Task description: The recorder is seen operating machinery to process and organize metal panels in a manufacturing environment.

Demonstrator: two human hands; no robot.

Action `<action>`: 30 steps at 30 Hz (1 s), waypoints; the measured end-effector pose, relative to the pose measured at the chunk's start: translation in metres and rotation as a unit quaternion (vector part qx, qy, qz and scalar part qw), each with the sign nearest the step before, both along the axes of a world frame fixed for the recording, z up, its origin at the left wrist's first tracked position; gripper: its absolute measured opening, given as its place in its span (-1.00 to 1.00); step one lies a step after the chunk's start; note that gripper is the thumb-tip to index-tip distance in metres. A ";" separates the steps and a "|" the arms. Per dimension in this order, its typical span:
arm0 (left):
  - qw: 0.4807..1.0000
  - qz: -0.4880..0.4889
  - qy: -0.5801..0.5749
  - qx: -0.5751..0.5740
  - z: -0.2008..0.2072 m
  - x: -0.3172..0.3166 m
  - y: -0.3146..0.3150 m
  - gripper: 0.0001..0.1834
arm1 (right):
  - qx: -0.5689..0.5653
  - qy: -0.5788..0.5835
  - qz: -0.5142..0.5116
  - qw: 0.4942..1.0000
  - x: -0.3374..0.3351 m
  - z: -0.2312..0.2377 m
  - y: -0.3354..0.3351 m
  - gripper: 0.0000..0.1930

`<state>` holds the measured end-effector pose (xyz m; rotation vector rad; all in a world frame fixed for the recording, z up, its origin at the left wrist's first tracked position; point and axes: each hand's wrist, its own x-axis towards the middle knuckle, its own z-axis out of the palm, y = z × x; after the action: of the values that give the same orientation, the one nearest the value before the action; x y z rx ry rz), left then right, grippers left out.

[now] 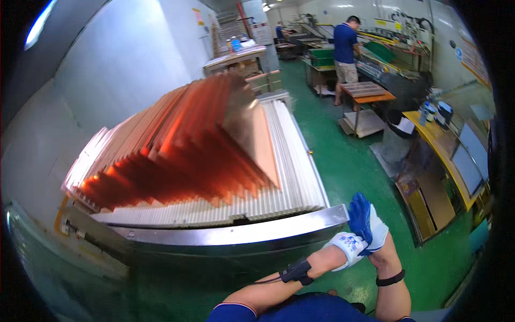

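Note:
Both of my hands wear white work gloves with blue palms and meet at the lower right, just past the metal rail's end. My left hand (351,244) is closed around the cuff of the right glove (380,232) at the wrist. My right hand (361,216) points upward, fingers stretched out and its blue palm turned left; it holds nothing. Left of my hands stands a row of copper-coloured sheets (188,129), leaning upright in a white slotted rack (292,166). Along the rack's near side runs a shiny metal rail (241,232).
At right, a yellow-edged bench (442,155) bears bottles and tubs, with framed panels (429,201) leaning below. Farther off are a bin (399,129), a cart with an orange top (367,92) and a person in dark blue (346,45) at a machine. Green floor (338,155) runs between.

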<state>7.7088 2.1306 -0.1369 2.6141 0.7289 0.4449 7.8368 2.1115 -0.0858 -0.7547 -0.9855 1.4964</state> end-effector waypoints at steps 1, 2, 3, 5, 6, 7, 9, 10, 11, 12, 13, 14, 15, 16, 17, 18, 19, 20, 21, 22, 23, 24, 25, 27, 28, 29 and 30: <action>0.999 0.004 0.026 -0.020 0.011 -0.013 -0.001 -0.78 | 0.016 -0.061 -0.013 0.998 -0.011 0.009 0.000 -0.45; 0.999 0.003 0.048 -0.024 0.027 -0.023 -0.005 -0.78 | -0.009 -0.013 -0.034 0.999 -0.019 0.022 -0.001 -0.49; 0.995 0.001 0.093 -0.035 0.043 -0.029 -0.007 -0.75 | -0.004 0.035 -0.028 0.999 -0.022 0.027 -0.002 -0.49; 0.993 -0.012 0.113 -0.027 0.066 -0.041 -0.009 -0.74 | 0.067 0.109 0.008 0.992 -0.051 0.047 0.011 -0.50; 0.994 -0.012 0.103 -0.023 0.077 -0.049 -0.011 -0.73 | 0.127 0.127 -0.001 0.984 -0.060 0.055 0.012 -0.50; 0.996 -0.025 0.088 -0.016 0.089 -0.056 -0.015 -0.74 | 0.126 0.161 -0.005 0.979 -0.061 0.056 0.013 -0.47; 0.995 -0.053 0.083 0.001 0.091 -0.059 -0.022 -0.75 | 0.218 0.129 0.046 0.966 -0.060 0.045 0.030 -0.42; 0.998 -0.044 0.047 0.026 0.093 -0.074 -0.027 -0.77 | 0.236 0.031 0.037 0.971 -0.079 0.057 0.020 -0.35; 0.998 -0.041 0.047 0.026 0.092 -0.083 -0.028 -0.77 | 0.236 0.032 0.041 0.970 -0.094 0.062 0.019 -0.35; 0.998 -0.042 0.021 0.041 0.091 -0.092 -0.029 -0.79 | 0.226 0.038 0.069 0.971 -0.109 0.068 0.020 -0.32; 0.997 -0.051 -0.004 0.052 0.089 -0.097 -0.028 -0.80 | 0.212 0.044 0.088 0.972 -0.116 0.067 0.023 -0.29; 0.996 -0.067 0.038 0.034 0.094 -0.103 -0.029 -0.79 | 0.156 0.094 0.083 0.980 -0.121 0.051 0.026 -0.26; 0.996 -0.076 0.038 0.031 0.083 -0.104 -0.026 -0.79 | 0.159 0.042 0.131 0.978 -0.123 0.051 0.024 -0.28; 0.999 -0.040 0.027 0.001 0.065 -0.105 -0.022 -0.78 | 0.203 0.009 0.139 0.969 -0.129 0.054 0.023 -0.31; 0.999 0.002 0.017 -0.031 0.066 -0.109 -0.020 -0.76 | 0.244 -0.022 0.152 0.957 -0.137 0.055 0.026 -0.33; 0.995 0.015 0.091 -0.047 0.067 -0.115 -0.013 -0.72 | 0.222 -0.074 0.074 0.969 -0.146 0.066 0.028 -0.36; 0.985 0.037 0.159 -0.061 0.086 -0.116 -0.009 -0.71 | 0.173 -0.001 0.031 0.984 -0.148 0.072 0.039 -0.45; 0.988 0.034 0.142 -0.050 0.094 -0.114 -0.005 -0.71 | 0.149 0.083 0.022 0.985 -0.142 0.074 0.049 -0.49; 0.991 0.031 0.126 -0.039 0.100 -0.113 -0.002 -0.71 | 0.126 0.168 0.014 0.978 -0.137 0.074 0.062 -0.52; 0.993 0.038 0.113 -0.019 0.113 -0.118 -0.008 -0.73 | 0.172 0.167 0.016 0.971 -0.143 0.081 0.065 -0.54; 0.993 0.025 0.110 -0.020 0.120 -0.117 -0.002 -0.73 | 0.269 0.094 0.032 0.958 -0.137 0.077 0.079 -0.48; 0.994 0.011 0.101 -0.039 0.127 -0.116 0.005 -0.73 | 0.250 0.067 0.085 0.962 -0.133 0.078 0.087 -0.46; 0.994 0.028 0.096 -0.054 0.134 -0.122 0.005 -0.73 | 0.237 0.052 0.165 0.956 -0.151 0.090 0.089 -0.43; 0.999 0.010 -0.022 0.028 0.096 -0.106 0.021 -0.69 | 0.332 -0.154 0.190 0.911 -0.133 0.080 0.106 -0.38; 0.999 -0.011 0.042 -0.004 0.092 -0.095 0.029 -0.68 | 0.358 -0.272 0.239 0.860 -0.129 0.073 0.112 -0.33; 0.993 -0.030 0.106 -0.036 0.090 -0.084 0.037 -0.67 | 0.336 -0.310 0.249 0.854 -0.129 0.072 0.109 -0.35; 0.993 -0.029 0.107 -0.038 0.085 -0.080 0.042 -0.67 | 0.309 -0.341 0.241 0.855 -0.121 0.070 0.117 -0.45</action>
<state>7.6288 2.1725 -0.0517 2.6281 0.7203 0.1171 7.7154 2.2286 -0.0160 -0.5785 -2.2033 1.1770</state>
